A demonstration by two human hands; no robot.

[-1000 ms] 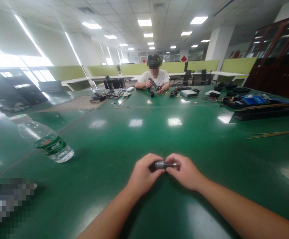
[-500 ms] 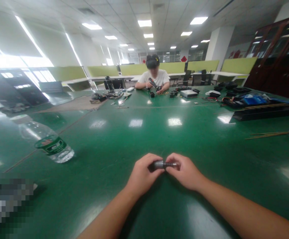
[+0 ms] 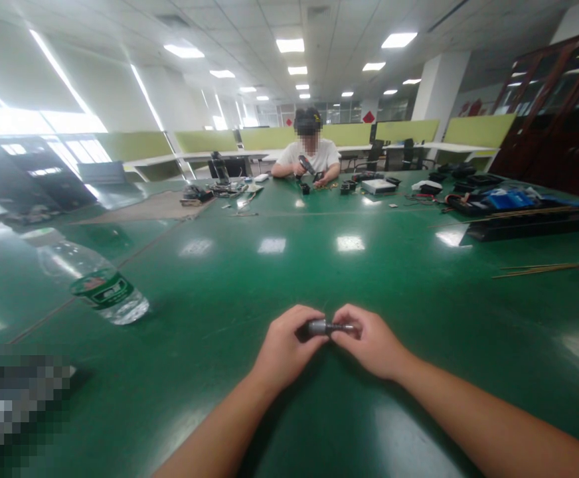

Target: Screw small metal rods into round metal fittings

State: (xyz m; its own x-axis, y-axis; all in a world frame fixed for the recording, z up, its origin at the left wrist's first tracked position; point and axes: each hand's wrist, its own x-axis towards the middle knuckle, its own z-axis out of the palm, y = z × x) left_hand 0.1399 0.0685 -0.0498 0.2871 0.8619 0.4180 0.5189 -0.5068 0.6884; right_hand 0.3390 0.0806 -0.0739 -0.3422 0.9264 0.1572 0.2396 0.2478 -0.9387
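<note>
Between my two hands, low over the green table, lies a small grey cylinder with a thin ridged shaft. My left hand is closed round its thicker end, thumb below and fingers above. At the other side my right hand pinches the thin shaft near its tip. The fingers cover both ends, so the exact kind of part is hard to make out.
A clear water bottle with a green label stands at the left. A pixelated object is at lower left. Across the table a person handles a dark tool. Tools and parts lie at far right, beside thin rods.
Almost nothing differs. Both hands keep their hold on the grey cylinder in the same spot. The person opposite has shifted the head slightly.
</note>
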